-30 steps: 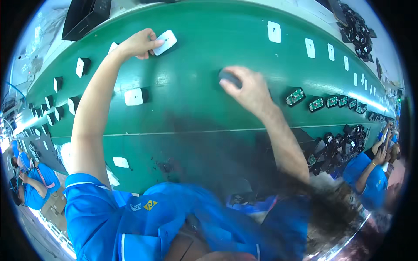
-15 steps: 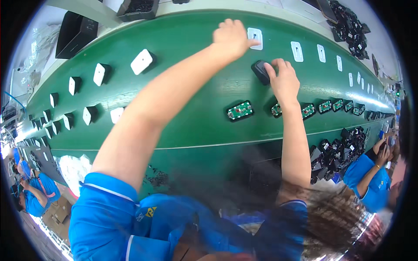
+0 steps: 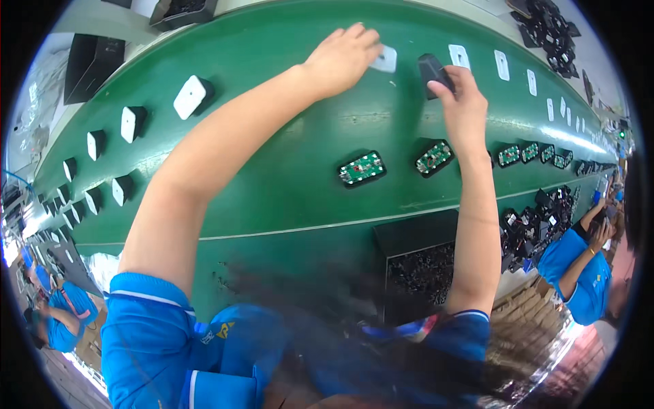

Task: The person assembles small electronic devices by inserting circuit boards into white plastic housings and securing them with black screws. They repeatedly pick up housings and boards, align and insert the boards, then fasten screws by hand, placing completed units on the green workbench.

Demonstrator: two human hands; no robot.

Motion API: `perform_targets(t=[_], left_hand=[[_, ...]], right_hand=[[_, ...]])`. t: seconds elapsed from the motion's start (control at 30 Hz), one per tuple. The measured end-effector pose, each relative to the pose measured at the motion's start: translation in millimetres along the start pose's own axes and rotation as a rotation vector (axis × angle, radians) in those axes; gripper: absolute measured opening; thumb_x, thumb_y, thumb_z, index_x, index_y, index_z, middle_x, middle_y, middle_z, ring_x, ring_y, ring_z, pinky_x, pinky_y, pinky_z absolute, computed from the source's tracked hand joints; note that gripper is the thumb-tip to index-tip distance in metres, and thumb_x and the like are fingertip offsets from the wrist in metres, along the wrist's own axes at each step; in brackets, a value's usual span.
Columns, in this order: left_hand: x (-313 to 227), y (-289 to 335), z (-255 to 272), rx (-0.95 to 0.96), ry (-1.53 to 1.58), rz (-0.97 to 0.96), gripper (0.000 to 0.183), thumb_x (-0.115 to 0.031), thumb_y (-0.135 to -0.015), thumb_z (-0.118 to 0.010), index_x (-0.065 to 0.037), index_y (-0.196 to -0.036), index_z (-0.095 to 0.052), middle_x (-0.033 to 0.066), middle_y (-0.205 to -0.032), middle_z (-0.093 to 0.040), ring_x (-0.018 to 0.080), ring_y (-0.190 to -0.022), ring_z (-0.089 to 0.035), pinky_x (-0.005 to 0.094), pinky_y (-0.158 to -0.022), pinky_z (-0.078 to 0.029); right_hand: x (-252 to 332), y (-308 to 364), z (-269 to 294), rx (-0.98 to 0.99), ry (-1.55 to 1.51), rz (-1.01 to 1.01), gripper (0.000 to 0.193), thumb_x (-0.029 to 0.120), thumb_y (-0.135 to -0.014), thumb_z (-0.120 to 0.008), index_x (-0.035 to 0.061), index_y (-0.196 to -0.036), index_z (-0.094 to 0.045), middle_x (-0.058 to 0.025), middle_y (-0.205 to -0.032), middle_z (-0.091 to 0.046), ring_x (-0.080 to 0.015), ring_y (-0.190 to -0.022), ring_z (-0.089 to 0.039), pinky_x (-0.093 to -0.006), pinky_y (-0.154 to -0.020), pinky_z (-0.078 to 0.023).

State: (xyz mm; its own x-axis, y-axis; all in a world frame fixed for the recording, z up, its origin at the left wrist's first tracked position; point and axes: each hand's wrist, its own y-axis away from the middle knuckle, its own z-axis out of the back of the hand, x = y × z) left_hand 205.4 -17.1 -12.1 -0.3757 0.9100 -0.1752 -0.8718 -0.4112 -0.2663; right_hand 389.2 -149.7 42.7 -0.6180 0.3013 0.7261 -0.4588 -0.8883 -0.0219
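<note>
Farther along: black housing (image 3: 431, 69) in right hand (image 3: 465, 109)

The right hand (image 3: 464, 102) has apparently lifted the black housing (image 3: 432, 70) beside the white cover (image 3: 385, 58).

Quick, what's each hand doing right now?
Left hand: fingers resting on a white plate on the green belt; grip unclear.
Right hand: closed around a black casing.
</note>
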Motion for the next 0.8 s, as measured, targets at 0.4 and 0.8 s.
perform_targets(t=[0.4, 0.8], left_hand=[[15, 43, 14, -0.114, 0.573, 0.08, 0.053, 0.005, -0.086, -0.05, -0.013, -0.135, -0.045, 0.0044, -0.139, -0.045, 0.025, -0.129, -0.042, 0.0363, -0.106, -0.039], [18, 51, 3, -0.105, 0.411, -0.01, 0.06, 0.013, -0.078, -0.04, -0.012, -0.132, -0.05, 0.0027, -0.14, -0.046, 0.0236, -0.13, -0.042, 0.036, -0.109, -0.034]], right_hand=[[28, -14, -51, 0.122, 0.15, 0.392, 0.029, 0.008, -0.08, -0.066, 0.0049, -0.109, -0.061, -0.0115, -0.106, -0.063, -0.0311, -0.097, -0.06, -0.0386, -0.083, -0.048], [20, 0, -70, -0.006, 0.385, 0.623, 0.032, 0.011, -0.081, -0.065, 0.0058, -0.112, -0.06, -0.0095, -0.108, -0.062, -0.0279, -0.099, -0.058, -0.0382, -0.083, -0.049]])
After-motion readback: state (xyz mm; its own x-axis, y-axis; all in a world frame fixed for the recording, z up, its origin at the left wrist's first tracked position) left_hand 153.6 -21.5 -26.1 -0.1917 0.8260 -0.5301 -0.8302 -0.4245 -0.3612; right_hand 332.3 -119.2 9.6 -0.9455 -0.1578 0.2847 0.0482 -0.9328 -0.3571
